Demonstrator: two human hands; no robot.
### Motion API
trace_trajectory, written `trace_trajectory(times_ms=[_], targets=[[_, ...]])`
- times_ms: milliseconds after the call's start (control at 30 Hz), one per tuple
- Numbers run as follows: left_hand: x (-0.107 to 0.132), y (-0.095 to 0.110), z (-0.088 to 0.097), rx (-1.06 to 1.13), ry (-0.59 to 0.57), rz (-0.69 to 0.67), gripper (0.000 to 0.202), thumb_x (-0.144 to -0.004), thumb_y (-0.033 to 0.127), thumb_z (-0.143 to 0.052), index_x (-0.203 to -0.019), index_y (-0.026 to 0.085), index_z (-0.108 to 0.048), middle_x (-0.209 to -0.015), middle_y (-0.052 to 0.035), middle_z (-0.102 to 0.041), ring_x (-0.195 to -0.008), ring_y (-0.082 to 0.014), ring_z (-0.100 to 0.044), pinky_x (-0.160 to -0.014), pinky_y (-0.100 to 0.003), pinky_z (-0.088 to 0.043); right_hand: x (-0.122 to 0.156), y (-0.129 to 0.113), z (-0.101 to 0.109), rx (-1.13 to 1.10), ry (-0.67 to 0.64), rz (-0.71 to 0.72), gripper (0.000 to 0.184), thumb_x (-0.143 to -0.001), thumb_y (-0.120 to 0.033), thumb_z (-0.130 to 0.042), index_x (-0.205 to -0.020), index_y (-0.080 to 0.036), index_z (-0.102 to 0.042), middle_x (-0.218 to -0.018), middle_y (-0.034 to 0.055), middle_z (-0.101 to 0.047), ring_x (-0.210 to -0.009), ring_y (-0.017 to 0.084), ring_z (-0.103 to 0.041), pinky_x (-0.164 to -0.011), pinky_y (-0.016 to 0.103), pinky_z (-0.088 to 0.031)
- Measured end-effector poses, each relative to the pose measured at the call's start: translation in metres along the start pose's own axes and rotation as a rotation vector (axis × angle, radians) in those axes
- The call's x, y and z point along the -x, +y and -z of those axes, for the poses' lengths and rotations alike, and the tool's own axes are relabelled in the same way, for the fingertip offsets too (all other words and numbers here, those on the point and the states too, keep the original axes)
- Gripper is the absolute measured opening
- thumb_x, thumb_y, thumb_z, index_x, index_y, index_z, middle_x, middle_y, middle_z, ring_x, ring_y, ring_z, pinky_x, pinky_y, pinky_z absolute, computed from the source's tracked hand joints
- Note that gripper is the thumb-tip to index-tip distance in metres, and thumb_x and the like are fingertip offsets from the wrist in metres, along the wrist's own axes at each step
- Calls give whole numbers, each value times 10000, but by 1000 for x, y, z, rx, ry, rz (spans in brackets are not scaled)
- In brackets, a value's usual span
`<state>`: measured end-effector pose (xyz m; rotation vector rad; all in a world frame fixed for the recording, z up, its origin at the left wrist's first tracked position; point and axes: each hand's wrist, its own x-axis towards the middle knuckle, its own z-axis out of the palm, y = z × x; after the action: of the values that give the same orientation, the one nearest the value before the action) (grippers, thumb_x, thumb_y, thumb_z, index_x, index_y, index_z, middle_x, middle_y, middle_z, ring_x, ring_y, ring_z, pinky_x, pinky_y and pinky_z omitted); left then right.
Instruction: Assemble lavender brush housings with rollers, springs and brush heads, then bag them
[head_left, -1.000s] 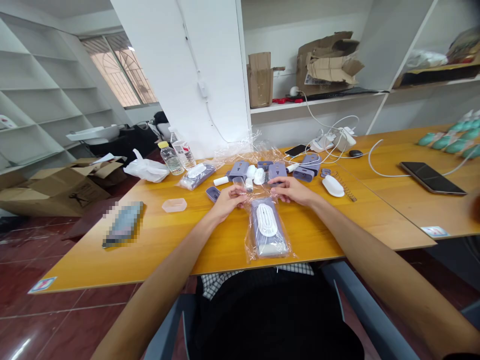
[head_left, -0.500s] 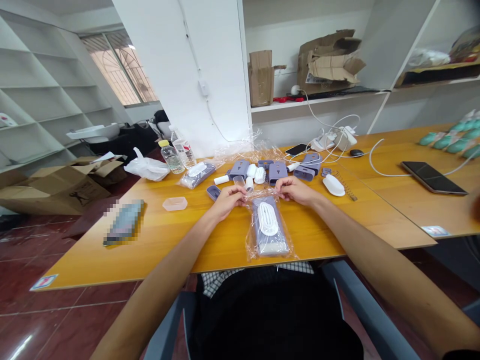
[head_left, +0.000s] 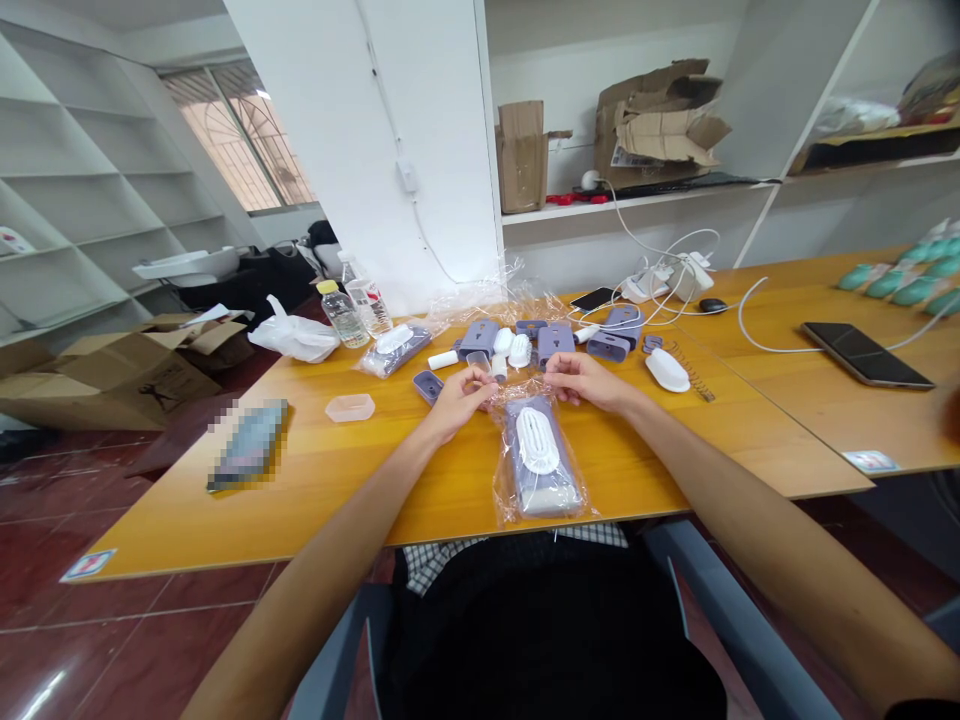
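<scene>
Just below the left hand (head_left: 457, 402) and right hand (head_left: 585, 382) lies a plastic bag (head_left: 540, 500).

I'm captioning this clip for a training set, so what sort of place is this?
Probably a makeshift workroom or stockroom: bare white shelving lines the wall, a torn cardboard box sits on a shelf, and plastic-bagged purple-grey devices lie spread across a wooden table.

A pixelated object (head_left: 249, 445) is blurred past recognition, a row of teal containers (head_left: 907, 275) is cut off by the right edge, a dark shape (head_left: 953, 415) is cut off there too, and whatever is pinched by the left hand (head_left: 457, 402) is hidden by its fingers.
</scene>
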<state>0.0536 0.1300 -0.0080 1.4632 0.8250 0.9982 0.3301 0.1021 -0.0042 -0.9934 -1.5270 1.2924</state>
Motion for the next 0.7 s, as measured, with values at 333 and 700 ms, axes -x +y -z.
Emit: trace_trajectory(times_ms=[333, 700], targets=[[-3, -1, 1, 7, 35, 28, 425, -751, 363, -943, -1059, 166, -726, -815, -14, -695, -641, -141, -633, -579, -259, -538, -6, 5, -6, 8, 174, 82, 595, -718, -747, -849, -821, -225, -584, -621, -42, -602, -448, 67, -374, -432, 229, -240], [-3, 2, 0, 56, 21, 54, 281, -760, 249, -880, -1019, 176, -797, -702, 13, -659, -567, -122, -573, -538, -242, -493, -4, 4, -3, 22, 48, -1, 425, -721, -489, -887, -989, -200, -731, -641, -47, -608, -498, 93, -437, -461, 245, -266]])
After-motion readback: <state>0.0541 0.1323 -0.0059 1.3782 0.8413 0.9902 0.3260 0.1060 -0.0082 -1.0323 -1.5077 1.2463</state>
